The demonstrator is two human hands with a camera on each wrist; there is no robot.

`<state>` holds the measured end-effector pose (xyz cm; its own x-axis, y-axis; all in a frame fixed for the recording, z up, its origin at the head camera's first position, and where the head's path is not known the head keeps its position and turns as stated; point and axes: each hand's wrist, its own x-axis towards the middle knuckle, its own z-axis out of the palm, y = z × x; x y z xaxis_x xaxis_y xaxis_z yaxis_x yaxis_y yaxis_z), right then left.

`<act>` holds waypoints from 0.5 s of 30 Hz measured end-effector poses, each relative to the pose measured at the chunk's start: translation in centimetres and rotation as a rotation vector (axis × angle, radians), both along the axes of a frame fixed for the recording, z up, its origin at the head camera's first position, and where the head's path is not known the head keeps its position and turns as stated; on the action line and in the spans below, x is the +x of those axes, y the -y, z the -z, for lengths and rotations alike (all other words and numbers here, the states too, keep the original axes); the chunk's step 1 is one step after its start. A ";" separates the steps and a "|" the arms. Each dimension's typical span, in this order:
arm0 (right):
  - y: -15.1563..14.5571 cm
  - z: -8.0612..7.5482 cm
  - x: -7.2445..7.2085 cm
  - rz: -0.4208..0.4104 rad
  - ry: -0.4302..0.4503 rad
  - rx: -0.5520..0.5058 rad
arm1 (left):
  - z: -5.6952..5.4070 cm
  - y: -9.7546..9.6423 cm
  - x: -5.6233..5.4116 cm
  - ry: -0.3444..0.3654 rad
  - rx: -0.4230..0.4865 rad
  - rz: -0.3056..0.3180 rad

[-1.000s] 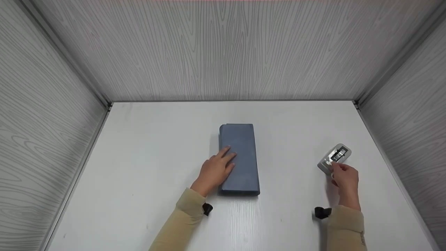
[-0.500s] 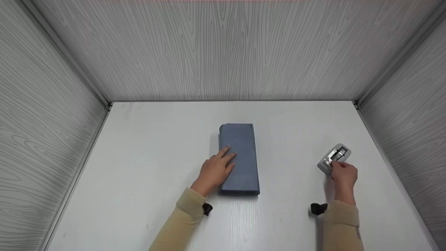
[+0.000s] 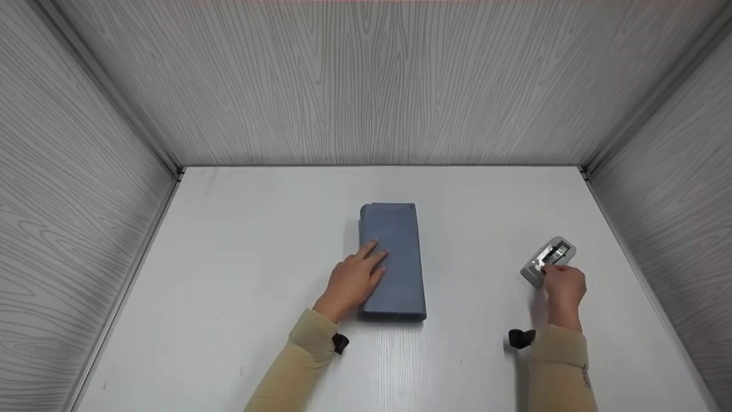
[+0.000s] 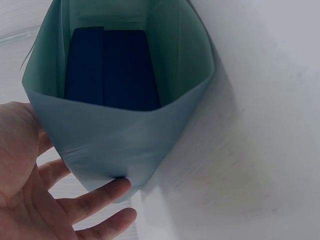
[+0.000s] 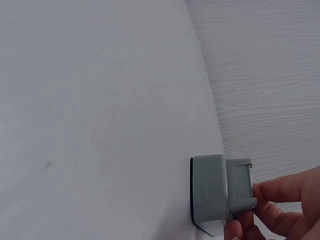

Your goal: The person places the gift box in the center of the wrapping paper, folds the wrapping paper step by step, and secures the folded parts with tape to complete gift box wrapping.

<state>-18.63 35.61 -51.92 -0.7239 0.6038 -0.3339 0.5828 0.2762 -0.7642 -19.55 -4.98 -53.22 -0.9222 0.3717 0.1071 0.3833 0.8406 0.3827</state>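
Note:
Blue-grey wrapping paper (image 3: pixel 397 240) lies folded round a dark blue box (image 4: pixel 125 70), which shows inside the paper's open end in the left wrist view. My left hand (image 3: pixel 353 280) rests on the left side of this paper, fingers spread over its top. On the right stands a grey tape dispenser (image 3: pixel 536 273) with "deli" on its side, a tape roll (image 3: pixel 556 253) set in its top. My right hand (image 3: pixel 565 286) pinches the clear tape's end (image 5: pixel 256 182) at the dispenser's toothed cutter (image 5: pixel 250 175). Its other fingers are curled by the dispenser's lower front.
Everything lies on a white table (image 3: pixel 257 240). Grey wood-grain panels enclose it at the back (image 3: pixel 366 86), the left (image 3: pixel 74 189) and the right (image 3: pixel 675 171). A black wrist camera sits at each sleeve cuff.
My right hand and forearm have shifted slightly left, the fingertips staying at the dispenser's front. The left hand and the wrapped box have not moved.

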 end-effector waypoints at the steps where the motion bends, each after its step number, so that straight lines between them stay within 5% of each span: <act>1: 0.1 0.0 0.0 -0.001 0.001 0.001 | 0.0 0.0 0.0 0.000 0.000 0.001; 15: 0.4 -0.8 -0.1 -0.059 0.069 0.108 | 0.1 0.1 0.2 0.006 0.024 -0.003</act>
